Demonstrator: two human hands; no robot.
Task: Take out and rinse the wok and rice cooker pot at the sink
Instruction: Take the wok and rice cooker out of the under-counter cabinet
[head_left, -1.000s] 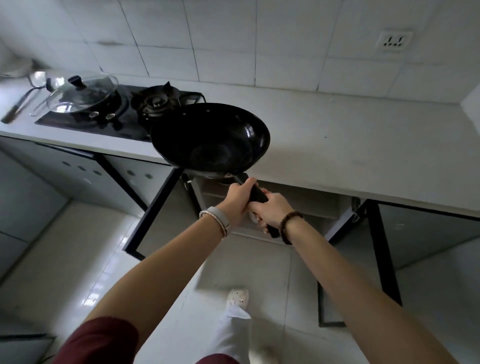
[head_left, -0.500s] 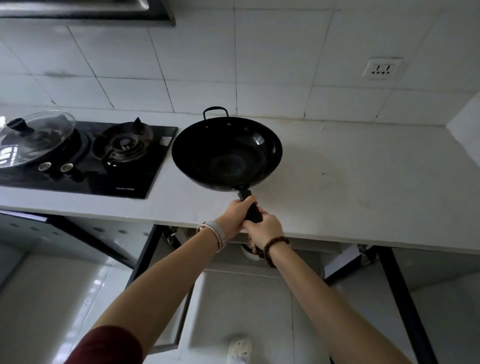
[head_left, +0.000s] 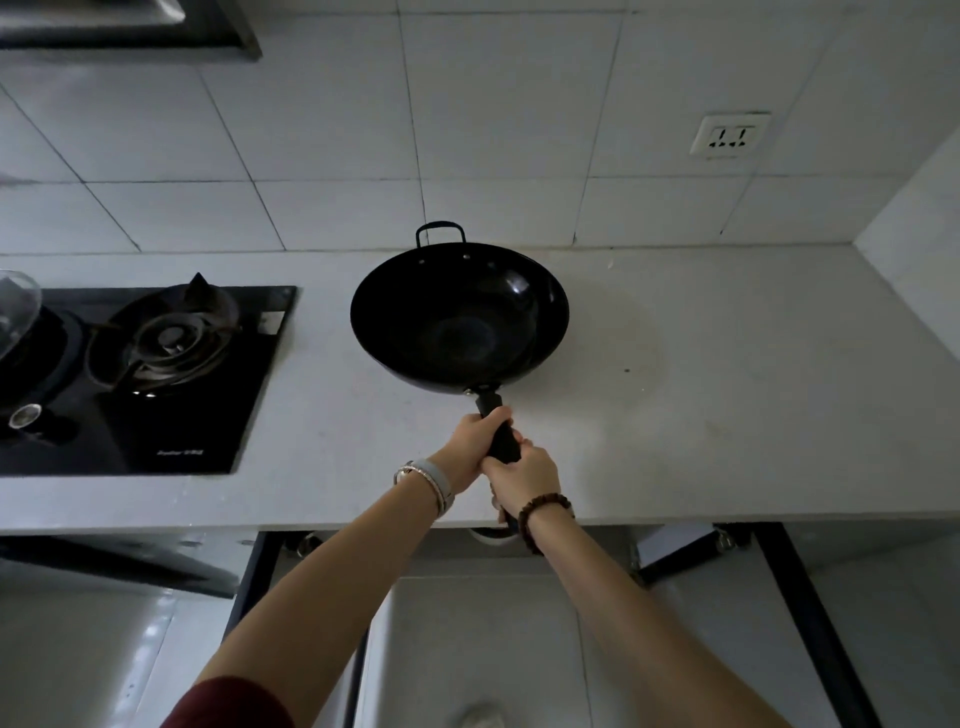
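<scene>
Head view: both arms reach out past the front edge of the countertop (head_left: 701, 415), and the black wok (head_left: 460, 322) is right there over its middle stretch, between the gas hob (head_left: 156, 374) and the right-hand end.
Wok: mouth up, dark and bare inside, loop handle (head_left: 440, 231) toward the tiled back wall, long handle (head_left: 498, 431) pointing back at the person. Whether the base touches the countertop or hangs just above it, I cannot tell.
Left hand (head_left: 475, 441): fingers wrapped round the long handle, the nearer of the two to the bowl.
Right hand (head_left: 524, 475): wrapped round the handle's tail end, touching the left hand.
Hob: set into the left part of the countertop, one burner (head_left: 166, 338) bare, a glass lid (head_left: 15, 312) at the far left.
Sink and rice cooker pot: neither is in sight.
Step in hand: by my reading the wok is out and up at countertop level, so this is the taking-out step, with rinsing not yet begun.
Next move: probably a carry to the sink, wherever it lies. The two-handed hold suggests weight, so keep the wok level and steer it clear of the hob and lid. One hand must then come free for the tap.
</scene>
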